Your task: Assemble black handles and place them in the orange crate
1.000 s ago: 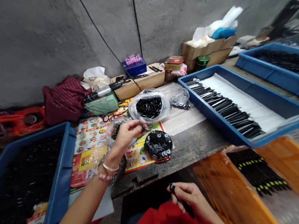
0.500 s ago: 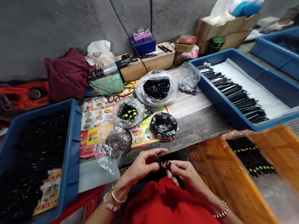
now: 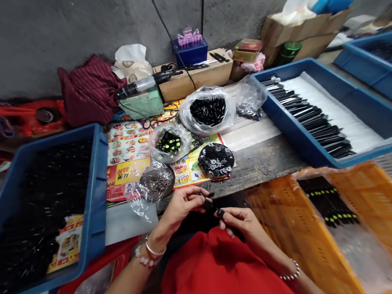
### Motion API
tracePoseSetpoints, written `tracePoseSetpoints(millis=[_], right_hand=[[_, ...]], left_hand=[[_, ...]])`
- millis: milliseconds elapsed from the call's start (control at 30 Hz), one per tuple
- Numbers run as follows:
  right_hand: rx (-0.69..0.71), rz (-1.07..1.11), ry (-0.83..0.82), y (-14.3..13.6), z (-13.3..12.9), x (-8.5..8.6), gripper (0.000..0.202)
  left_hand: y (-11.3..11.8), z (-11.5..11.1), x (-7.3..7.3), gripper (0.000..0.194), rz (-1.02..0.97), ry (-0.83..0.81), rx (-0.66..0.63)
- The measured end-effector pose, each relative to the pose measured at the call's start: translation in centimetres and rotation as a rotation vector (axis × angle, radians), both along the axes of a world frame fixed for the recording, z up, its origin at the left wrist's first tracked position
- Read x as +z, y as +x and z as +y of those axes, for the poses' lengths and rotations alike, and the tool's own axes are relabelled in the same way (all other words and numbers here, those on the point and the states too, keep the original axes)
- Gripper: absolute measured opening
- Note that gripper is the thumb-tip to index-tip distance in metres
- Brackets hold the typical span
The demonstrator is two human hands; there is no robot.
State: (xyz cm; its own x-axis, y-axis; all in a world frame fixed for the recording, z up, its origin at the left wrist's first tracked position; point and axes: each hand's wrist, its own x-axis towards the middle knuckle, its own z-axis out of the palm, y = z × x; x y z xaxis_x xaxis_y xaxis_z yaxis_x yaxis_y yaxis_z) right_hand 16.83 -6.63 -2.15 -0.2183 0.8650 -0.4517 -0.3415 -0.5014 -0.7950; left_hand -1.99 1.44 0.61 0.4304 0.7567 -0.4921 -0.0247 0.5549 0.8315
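Observation:
Above my lap at the bench's front edge, my left hand [image 3: 187, 206] pinches a small glossy black part [image 3: 207, 202] between thumb and fingers. Just to its right, my right hand [image 3: 240, 220] is closed on another black part [image 3: 220, 212], whose end shows past the thumb. The rest of that part is hidden by the fingers. I cannot tell whether the two parts touch. Nearest to the hands on the bench are a round pad [image 3: 215, 160] covered with small silvery ring-like pieces and a plastic-lined bowl [image 3: 156, 182] of tiny metal pieces.
Clear bags of black parts [image 3: 207, 110] and green-dotted black parts [image 3: 169, 142] stand behind. Blue trays flank the bench: a left one [image 3: 94, 193] with black parts, a right one [image 3: 313, 64] with rows of long black pieces. An orange crate [image 3: 279, 222] sits at lower right.
My left hand has risen slightly and moved apart from my right, bringing its black part into clearer view. My right hand stays closed near the same spot. The view has shifted slightly.

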Motion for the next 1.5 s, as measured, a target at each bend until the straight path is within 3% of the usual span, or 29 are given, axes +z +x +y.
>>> tracePoseSetpoints(millis=[367,667,1000,1200,1300,1500], right_hand=[[0.042,-0.045,0.04,0.0,0.1,-0.2,0.038],[-0.002,-0.108,0.066,-0.3,-0.5,-0.5,0.037],[0.034,-0.121,0.031,-0.4,-0.6,0.1,0.038],[0.035,-0.098,-0.02,-0.6,-0.6,-0.4,0.041],[0.051,-0.068,-0.024,-0.8,-0.4,-0.2,0.041],[0.181,-0.001,-0.006,-0.9,0.3,0.3,0.043]], left_hand=[[0.7,-0.2,0.1,0.026,0.02,0.074,-0.111],[1.5,-0.5,1.5,0.011,0.277,0.319,-0.154],[1.4,-1.6,1.5,0.012,0.227,0.229,-0.126],[1.2,-2.4,0.9,0.012,0.294,0.327,-0.157],[0.5,-2.0,0.9,0.014,0.304,0.416,-0.261],[-1.0,-1.0,1.7,0.024,0.355,0.748,-0.566]])
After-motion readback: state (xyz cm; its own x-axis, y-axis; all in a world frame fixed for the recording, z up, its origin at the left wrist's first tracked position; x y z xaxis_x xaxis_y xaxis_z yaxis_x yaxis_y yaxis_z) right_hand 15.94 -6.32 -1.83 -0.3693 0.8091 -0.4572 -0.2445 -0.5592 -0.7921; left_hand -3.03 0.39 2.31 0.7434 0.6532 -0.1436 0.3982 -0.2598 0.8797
